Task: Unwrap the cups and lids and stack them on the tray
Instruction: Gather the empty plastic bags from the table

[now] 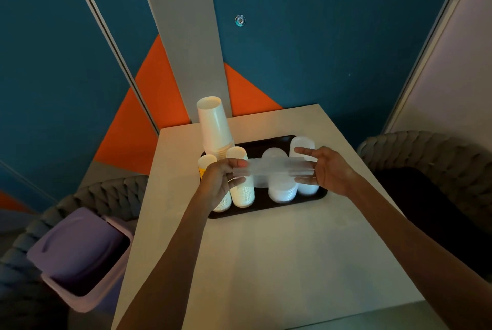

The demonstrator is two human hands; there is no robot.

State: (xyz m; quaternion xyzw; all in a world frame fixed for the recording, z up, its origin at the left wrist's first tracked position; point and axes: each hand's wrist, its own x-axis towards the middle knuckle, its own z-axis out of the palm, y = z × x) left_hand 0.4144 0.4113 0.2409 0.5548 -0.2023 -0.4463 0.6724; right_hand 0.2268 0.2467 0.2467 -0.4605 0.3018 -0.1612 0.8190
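A black tray (266,208) lies on the pale table. On its left side stand stacks of white paper cups (215,124), upside down, one stack much taller than the others. White lid stacks (282,192) stand on its right side. Above the tray I hold a clear plastic wrapper (274,168) stretched sideways between both hands. My left hand (222,179) pinches its left end. My right hand (330,170) holds its right end between thumb and fingers.
The pale table (266,263) reaches toward me from the tray. A purple-lidded bin (80,258) stands on the floor at the left. Grey woven chairs (431,154) flank the table on both sides. A blue and orange wall rises behind.
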